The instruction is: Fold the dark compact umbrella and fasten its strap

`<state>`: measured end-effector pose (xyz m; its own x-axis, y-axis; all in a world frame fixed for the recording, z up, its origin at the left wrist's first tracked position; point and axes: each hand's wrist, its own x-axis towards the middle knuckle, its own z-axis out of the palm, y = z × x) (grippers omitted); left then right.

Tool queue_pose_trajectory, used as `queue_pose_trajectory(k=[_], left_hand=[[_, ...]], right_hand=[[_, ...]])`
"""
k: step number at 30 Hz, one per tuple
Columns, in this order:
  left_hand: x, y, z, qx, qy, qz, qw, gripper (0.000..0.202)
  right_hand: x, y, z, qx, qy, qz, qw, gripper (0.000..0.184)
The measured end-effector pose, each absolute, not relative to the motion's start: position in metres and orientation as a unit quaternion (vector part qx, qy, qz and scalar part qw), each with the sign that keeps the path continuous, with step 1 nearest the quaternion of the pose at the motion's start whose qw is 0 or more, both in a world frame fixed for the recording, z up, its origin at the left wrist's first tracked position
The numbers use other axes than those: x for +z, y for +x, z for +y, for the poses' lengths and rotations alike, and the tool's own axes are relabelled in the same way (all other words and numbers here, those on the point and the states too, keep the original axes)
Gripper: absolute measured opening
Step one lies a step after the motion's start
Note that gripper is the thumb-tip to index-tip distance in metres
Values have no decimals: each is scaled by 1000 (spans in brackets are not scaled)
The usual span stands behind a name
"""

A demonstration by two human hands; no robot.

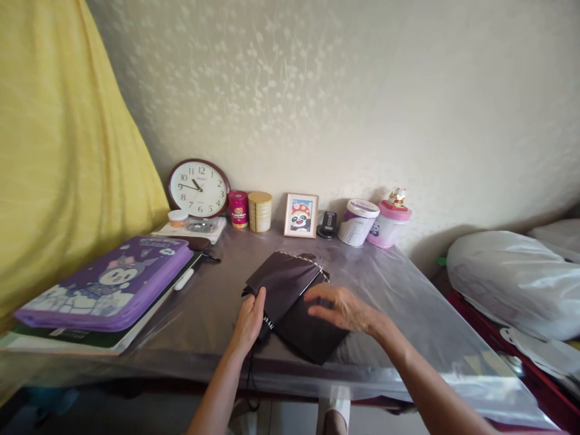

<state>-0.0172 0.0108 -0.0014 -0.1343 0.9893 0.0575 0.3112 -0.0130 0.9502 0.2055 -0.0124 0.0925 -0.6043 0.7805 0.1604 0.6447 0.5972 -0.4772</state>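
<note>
On the tabletop (399, 284), under a shiny translucent plastic sheet, a black umbrella of folded, pleated fabric (286, 287) lies near the front edge. The left hand (248, 314) grips its left side between thumb and fingers; the right hand (339, 307) is over its right part, with fingers open and slightly bent. Bare room extends to its right. On the oval, dark-red-rimmed clock (199, 202), printed hour numbers are readable; the magenta round can's (238, 208) lettering is too small.

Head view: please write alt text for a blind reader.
A person's left hand holds what looks like a black umbrella at a plastic-covered table; the right hand, loosely bent, is over it. Behind stand a clock, canisters and a framed panda picture.
</note>
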Motion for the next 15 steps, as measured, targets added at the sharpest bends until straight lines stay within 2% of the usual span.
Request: queue_pose_trajectory(k=[6,8,15], left_hand=[[-1,-18,10,472,552,583,365,46],[0,-18,10,474,551,579,369,47],[0,-18,10,464,551,595,355,49]], right_hand=[[90,212,-57,181,-393,-900,62,59],[85,215,-59,154,-396,-905,33,64],[73,220,-52,51,-388,-920,26,41]])
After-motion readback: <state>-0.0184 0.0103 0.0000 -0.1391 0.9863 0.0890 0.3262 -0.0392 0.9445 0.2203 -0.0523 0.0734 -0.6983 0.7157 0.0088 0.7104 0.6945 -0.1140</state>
